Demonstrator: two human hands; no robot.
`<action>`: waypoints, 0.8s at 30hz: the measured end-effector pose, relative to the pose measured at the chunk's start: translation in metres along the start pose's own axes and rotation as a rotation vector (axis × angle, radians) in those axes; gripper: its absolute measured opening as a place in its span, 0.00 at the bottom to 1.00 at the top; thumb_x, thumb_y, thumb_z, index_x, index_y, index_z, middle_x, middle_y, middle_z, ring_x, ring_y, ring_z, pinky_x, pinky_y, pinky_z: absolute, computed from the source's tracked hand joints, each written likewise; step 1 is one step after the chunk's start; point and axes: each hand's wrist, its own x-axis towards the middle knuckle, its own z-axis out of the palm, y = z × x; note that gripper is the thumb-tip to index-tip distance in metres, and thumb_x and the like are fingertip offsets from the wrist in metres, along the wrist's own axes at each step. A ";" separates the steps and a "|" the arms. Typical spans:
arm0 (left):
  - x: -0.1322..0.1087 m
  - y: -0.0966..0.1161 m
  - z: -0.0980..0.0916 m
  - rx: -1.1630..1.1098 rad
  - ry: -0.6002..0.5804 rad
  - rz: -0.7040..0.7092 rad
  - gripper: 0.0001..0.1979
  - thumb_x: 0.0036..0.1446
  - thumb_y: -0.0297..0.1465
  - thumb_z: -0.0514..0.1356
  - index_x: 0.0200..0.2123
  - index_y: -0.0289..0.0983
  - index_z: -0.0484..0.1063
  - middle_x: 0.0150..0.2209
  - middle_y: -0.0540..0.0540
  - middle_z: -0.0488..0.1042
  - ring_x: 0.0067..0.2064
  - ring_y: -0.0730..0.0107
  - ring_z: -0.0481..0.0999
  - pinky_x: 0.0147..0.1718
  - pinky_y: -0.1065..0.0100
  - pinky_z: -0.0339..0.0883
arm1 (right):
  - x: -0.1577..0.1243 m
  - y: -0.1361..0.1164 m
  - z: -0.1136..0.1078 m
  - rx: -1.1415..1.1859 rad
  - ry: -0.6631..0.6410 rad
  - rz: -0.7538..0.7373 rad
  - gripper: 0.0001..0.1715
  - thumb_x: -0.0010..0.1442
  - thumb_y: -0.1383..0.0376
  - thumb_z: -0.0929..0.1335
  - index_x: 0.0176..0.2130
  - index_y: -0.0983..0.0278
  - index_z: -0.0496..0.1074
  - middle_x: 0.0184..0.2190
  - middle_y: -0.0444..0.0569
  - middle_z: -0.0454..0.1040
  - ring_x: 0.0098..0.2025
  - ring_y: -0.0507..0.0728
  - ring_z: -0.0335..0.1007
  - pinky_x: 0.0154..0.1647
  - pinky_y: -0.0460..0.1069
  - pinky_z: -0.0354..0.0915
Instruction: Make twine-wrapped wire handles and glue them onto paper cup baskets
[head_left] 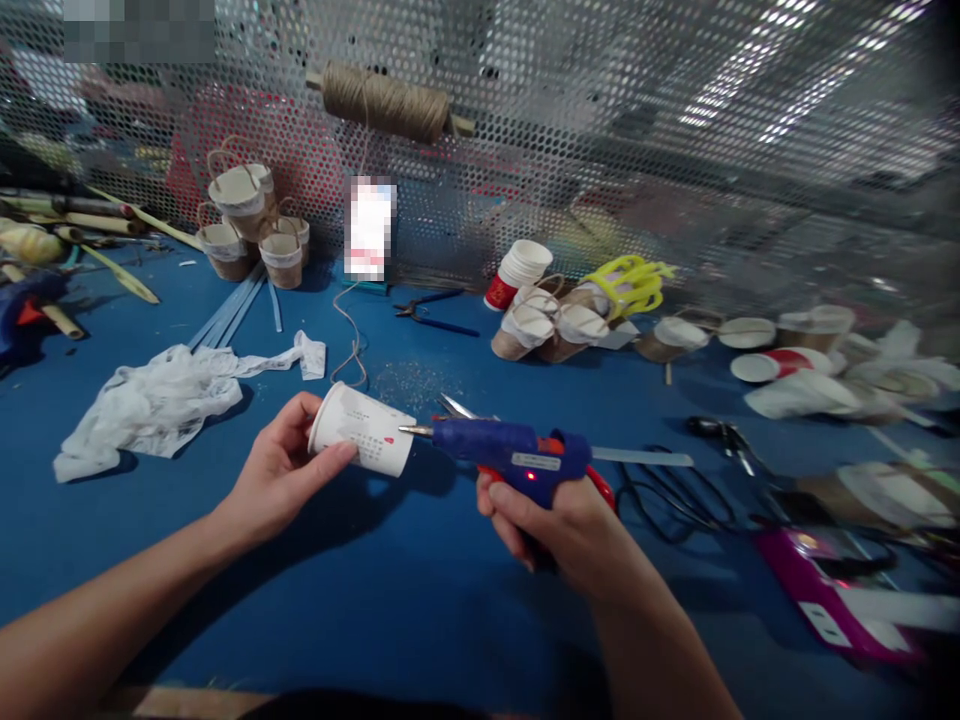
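Note:
My left hand [289, 455] is closed around a white paper cup [367, 432] with printed text, tilted on its side above the table. In my right hand [540, 515] is a blue hot glue gun [510, 450], fingers wrapped round its handle and a red light glowing on its body. Its metal nozzle points left and sits at the cup's base end; whether it touches I cannot tell. A clear glue stick [641, 457] pokes out of the gun's back. Scissors [455, 405] lie partly hidden behind the gun.
White lace fabric [157, 405] is heaped at left. Twine-wrapped cups [240, 195] stand behind it, others [574, 330] at back right. Twine hangs from a roll [386, 100] on the perforated screen [600, 130]. Pliers [439, 312], a black cable [667, 500] and a purple power strip [825, 590] lie about.

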 end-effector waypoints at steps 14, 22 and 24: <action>0.002 0.000 0.001 -0.186 0.082 -0.123 0.09 0.45 0.27 0.64 0.28 0.36 0.65 0.25 0.54 0.72 0.25 0.80 0.70 0.24 0.80 0.66 | -0.004 0.009 0.002 -0.081 0.003 -0.074 0.16 0.53 0.55 0.65 0.29 0.66 0.65 0.11 0.39 0.62 0.12 0.46 0.56 0.12 0.42 0.56; 0.001 -0.001 -0.002 -0.154 0.019 -0.071 0.09 0.45 0.25 0.64 0.29 0.36 0.65 0.26 0.53 0.70 0.26 0.80 0.68 0.25 0.79 0.65 | -0.003 0.001 0.001 -0.028 -0.003 -0.064 0.16 0.54 0.55 0.64 0.29 0.67 0.64 0.13 0.39 0.62 0.13 0.45 0.56 0.13 0.42 0.55; 0.000 -0.001 -0.002 -0.129 -0.011 -0.044 0.09 0.46 0.25 0.63 0.29 0.37 0.65 0.27 0.53 0.70 0.27 0.79 0.68 0.27 0.78 0.65 | -0.002 0.000 0.000 -0.019 -0.022 -0.062 0.16 0.54 0.56 0.64 0.27 0.67 0.65 0.12 0.39 0.61 0.13 0.45 0.56 0.12 0.42 0.54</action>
